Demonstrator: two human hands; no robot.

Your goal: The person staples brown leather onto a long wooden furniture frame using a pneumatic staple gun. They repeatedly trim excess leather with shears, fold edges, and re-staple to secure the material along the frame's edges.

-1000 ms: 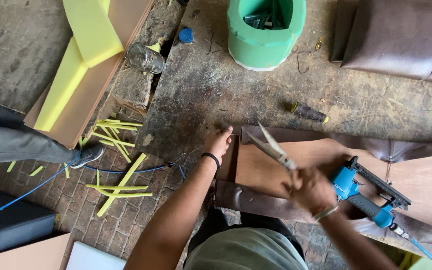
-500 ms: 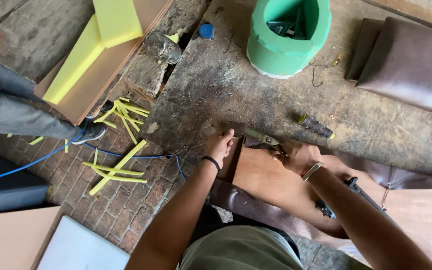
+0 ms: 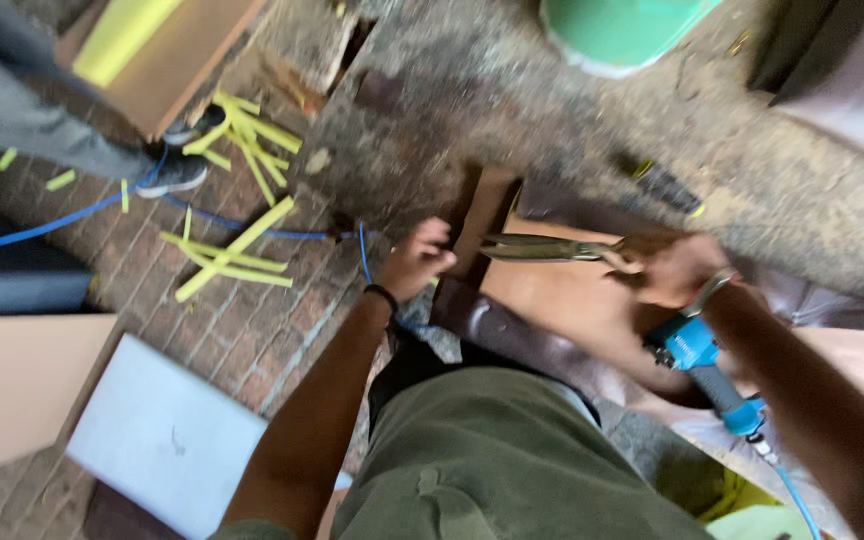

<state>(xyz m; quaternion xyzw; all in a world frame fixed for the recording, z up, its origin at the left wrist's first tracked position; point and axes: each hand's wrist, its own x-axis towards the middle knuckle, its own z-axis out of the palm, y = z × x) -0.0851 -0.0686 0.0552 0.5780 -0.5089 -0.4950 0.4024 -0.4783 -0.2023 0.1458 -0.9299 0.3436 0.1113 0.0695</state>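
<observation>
My right hand [image 3: 674,268] grips the handles of a pair of metal scissors [image 3: 542,247] whose blades point left over a brown wooden board [image 3: 572,300]. My left hand [image 3: 419,258] pinches the dark brown leather strip [image 3: 482,215] at the board's left edge, close to the scissor tips. More dark leather [image 3: 497,330] wraps under the board's near edge. A blue pneumatic stapler [image 3: 702,365] lies on the board just under my right wrist. The picture is motion-blurred.
A green bucket [image 3: 617,35] stands at the top. Yellow foam strips [image 3: 237,240] and a blue hose [image 3: 72,222] lie on the brick floor at left, by another person's leg and shoe [image 3: 167,170]. Brown leather cushions [image 3: 842,70] sit top right; flat boards [image 3: 12,390] lie bottom left.
My right hand has carried the scissors from above the board down to its left edge, beside my left hand. The camera has shifted down and closer; the stapler stays put.
</observation>
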